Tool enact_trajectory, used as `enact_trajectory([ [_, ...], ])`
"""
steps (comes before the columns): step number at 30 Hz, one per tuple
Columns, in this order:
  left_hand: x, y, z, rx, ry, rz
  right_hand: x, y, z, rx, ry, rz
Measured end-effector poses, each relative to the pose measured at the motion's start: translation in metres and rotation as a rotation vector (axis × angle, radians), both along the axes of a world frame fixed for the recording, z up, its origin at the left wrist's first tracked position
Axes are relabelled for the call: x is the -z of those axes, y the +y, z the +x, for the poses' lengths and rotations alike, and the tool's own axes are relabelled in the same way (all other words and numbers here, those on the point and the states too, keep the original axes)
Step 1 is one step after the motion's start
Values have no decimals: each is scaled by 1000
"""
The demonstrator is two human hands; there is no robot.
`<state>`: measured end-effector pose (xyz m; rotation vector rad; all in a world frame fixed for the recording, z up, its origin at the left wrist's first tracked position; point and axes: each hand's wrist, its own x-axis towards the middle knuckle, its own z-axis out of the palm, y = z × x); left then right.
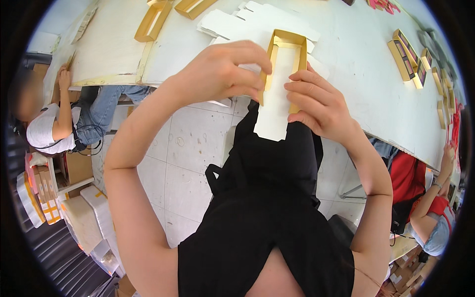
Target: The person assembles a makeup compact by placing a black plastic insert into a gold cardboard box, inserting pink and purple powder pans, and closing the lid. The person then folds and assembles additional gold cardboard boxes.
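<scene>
A long, narrow cardboard box, gold on its walls and white on its base, is held at the table edge in front of me. Its far end and long sides stand up, while the near end lies flat as a white flap above my lap. My left hand has its fingers curled on the left wall. Around the right wall my right hand grips, its fingertips over the inner side. White flat card blanks lie stacked loosely just beyond the box.
Gold open trays lie at the far left of the white table. Several gold boxes with dark contents stand to the right. One person sits at the left, another at the right. Cartons are stacked at lower left.
</scene>
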<state>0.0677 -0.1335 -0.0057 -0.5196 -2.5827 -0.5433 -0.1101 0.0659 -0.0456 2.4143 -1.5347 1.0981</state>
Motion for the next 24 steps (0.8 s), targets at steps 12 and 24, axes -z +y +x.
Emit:
enact_trajectory([
  [12, 48, 30, 10, -214, 318, -149, 12, -14, 30, 356, 188, -167],
  [24, 49, 45, -7, -340, 342, 149, 1, 2, 11, 171, -397, 111],
])
